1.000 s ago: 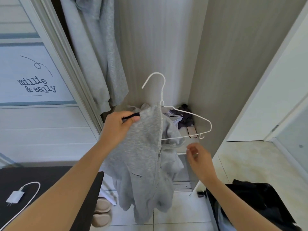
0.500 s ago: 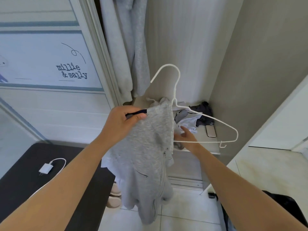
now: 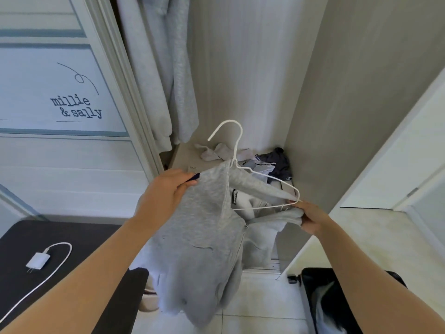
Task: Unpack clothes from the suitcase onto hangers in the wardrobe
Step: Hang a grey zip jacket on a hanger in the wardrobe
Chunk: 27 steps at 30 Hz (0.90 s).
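Since half a second ago the right hand (image 3: 310, 218) has gone from the middle of the white hanger (image 3: 238, 143) out to its right end, and the grey hoodie (image 3: 204, 249) now lies over that right arm of the wire, which was bare before. At this end the fingers pinch a fold of the hoodie's fabric just under the tip of the hanger, the thumb on top. The left hand (image 3: 166, 196) holds as it did, curled tight round the other shoulder of the hoodie at the hanger's left end. Hoodie and hanger are held up in the air in front of the open wardrobe (image 3: 240, 68), with the hook upright and free, touching nothing. The hoodie's zip front hangs open and its body droops down between the two arms towards the tiled floor. Behind it, on a low shelf inside the wardrobe, lies a small heap of clothes (image 3: 272, 162) in white, grey and dark cloth. Pale grey garments (image 3: 163, 68) hang at the wardrobe's upper left, next to a sliding door (image 3: 75, 107) lettered "millie & sally". The black suitcase (image 3: 337, 297) lies open on the floor at lower right, under the right forearm. At lower left a white charger (image 3: 38, 260) with its cable rests on a dark table (image 3: 72, 237).
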{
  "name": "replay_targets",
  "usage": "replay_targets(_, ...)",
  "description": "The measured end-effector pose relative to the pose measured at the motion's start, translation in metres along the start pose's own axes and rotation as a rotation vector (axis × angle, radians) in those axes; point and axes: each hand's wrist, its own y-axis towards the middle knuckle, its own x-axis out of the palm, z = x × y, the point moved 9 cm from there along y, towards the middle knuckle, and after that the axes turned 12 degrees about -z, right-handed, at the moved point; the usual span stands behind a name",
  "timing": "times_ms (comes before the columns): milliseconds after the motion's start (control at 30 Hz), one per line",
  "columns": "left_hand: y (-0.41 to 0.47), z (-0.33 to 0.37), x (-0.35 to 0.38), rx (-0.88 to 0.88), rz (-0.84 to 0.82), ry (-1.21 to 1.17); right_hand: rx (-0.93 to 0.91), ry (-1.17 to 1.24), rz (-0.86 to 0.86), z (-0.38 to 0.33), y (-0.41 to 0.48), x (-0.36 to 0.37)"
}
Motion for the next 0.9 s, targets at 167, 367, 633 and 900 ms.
replay_targets(167, 0.004, 0.014, 0.015, 0.144, -0.064, 0.329, -0.033, -0.071, 0.074, -0.055, -0.021, -0.013)
replay_targets(367, 0.025, 0.013, 0.026, 0.116, -0.026, 0.148, -0.442, -0.546, 0.204, -0.164, -0.082, 0.057)
replay_targets(633, 0.042, 0.001, 0.007, 0.014, 0.223, -0.225, -0.577, -0.849, -0.196, -0.187, -0.133, 0.135)
replay_targets(900, 0.064, 0.011, -0.002, -0.012, 0.205, -0.395, -0.603, -1.358, 0.114, -0.174, -0.097, 0.094)
